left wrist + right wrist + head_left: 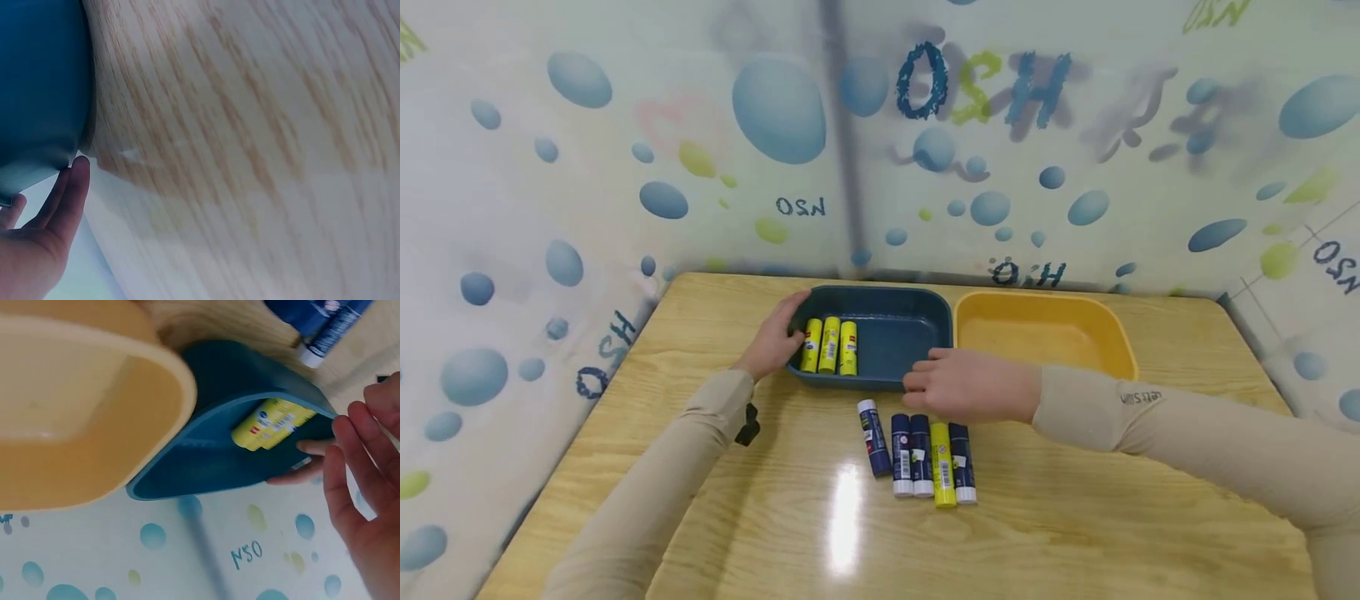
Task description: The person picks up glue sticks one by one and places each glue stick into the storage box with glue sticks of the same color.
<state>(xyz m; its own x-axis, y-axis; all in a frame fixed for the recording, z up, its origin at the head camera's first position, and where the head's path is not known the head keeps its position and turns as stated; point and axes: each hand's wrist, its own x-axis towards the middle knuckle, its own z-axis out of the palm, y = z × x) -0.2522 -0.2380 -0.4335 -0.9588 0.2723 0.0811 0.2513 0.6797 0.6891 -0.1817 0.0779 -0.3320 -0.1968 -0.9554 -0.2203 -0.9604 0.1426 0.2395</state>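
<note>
"Glue sticks (pixel 829 346), three yellow ones, lie side by side in the blue bin (pixel 898 342), toward its 9 o'clock end."

"And on the table (pixel 760 517)?"

"Five more, at the bin's 6 o'clock: a tilted navy stick (pixel 874 437) just beside a row of four sticks (pixel 921 458), navy, navy, yellow, navy from left to right. The labels are too small to read."

"What about the left hand (pixel 775 333)?"

"Clamped on the blue bin's 9 o'clock end, thumb (pixel 792 340) inside the rim, fingers (pixel 75 194) along the outside. The head view partly hides those fingers; the left wrist view shows them but cuts off most of the bin. A dark thing sits by the left cuff (pixel 724 398), too indistinct to name."

"And the right hand (pixel 966 385)?"

"Loose, its fingers apart in the right wrist view, at the bin's 5 o'clock corner. Whether a fingertip touches the rim, I cannot tell."

"What does it cover?"

"That corner, in the head view. The right forearm (pixel 1082 408) crosses the near edge of the yellow bin (pixel 1037 329), which stands at the blue one's 3 o'clock. The right wrist view crops the yellow bin, and at its 1 o'clock some navy sticks are blurred and cut by the frame edge."
</note>
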